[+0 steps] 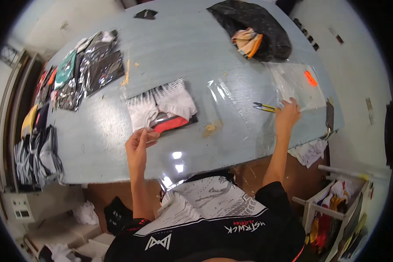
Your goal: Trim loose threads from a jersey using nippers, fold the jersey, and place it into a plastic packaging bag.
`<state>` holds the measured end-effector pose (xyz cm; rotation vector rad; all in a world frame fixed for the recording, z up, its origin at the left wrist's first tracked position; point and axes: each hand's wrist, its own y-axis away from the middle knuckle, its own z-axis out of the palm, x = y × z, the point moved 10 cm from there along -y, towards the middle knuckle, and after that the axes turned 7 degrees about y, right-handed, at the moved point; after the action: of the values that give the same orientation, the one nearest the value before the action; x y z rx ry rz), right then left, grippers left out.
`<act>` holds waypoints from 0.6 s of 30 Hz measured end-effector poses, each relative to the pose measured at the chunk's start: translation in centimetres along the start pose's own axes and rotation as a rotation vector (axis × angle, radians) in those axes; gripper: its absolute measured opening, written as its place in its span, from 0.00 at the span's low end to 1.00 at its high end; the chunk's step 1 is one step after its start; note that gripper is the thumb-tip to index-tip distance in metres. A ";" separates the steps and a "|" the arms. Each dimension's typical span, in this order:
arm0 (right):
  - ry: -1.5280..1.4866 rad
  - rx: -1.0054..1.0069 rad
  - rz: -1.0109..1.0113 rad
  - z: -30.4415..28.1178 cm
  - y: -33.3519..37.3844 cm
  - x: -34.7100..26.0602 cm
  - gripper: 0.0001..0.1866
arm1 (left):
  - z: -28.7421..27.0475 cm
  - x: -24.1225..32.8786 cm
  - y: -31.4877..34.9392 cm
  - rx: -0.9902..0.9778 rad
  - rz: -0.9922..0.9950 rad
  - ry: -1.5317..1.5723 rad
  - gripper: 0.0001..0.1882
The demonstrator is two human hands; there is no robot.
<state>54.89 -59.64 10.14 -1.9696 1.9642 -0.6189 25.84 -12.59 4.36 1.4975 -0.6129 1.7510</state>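
A folded garment (177, 105), white with a black spiked pattern and a red-orange band at its near edge, lies left of the table's middle. My left hand (139, 142) is closed in a pinch at its near-left corner. Over on the right, my right hand (289, 112) rests its bent, slightly parted fingers on the near-left edge of some clear plastic bags (292, 83). Just left of those fingers lie thread snips (264, 107) with yellow handles. Another clear plastic bag (225, 94) lies flat between the garment and the snips.
Bagged garments (96, 65) are heaped at the far left, with folded clothes (39, 153) at the left edge. A black plastic bag (266, 30) with an orange patterned cloth (248, 42) lies at the far right. Below the table's right side stands a crate (308, 214) of cloth.
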 end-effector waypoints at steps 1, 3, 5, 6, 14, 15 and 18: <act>-0.007 -0.010 -0.023 -0.2 0.3 -0.7 0.15 | -1.3 -0.2 0.9 0.032 -0.021 -0.053 0.15; 0.035 0.211 0.029 -3.7 1.0 -1.7 0.17 | -2.7 0.0 2.2 0.063 -0.029 -0.095 0.14; -0.090 0.083 -0.001 -3.0 1.2 -3.4 0.17 | -2.6 0.2 3.0 0.043 -0.025 -0.086 0.13; -0.205 -0.034 -0.015 -1.8 1.3 -4.0 0.17 | -2.5 -0.2 3.6 0.055 -0.050 -0.062 0.12; -0.710 0.144 -0.101 -0.3 0.8 -4.5 0.18 | -1.5 -1.3 5.1 0.003 -0.056 -0.118 0.11; -0.724 0.230 -0.113 -0.4 0.5 -3.4 0.17 | -1.3 -1.3 5.2 -0.004 -0.052 -0.115 0.11; -0.554 0.440 -0.119 -3.2 1.3 -2.5 0.14 | -1.0 -1.5 5.7 -0.009 -0.053 -0.115 0.11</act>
<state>52.19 -56.86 12.03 -1.7433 1.2656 -0.4223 20.85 -15.61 3.34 1.6027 -0.6324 1.6286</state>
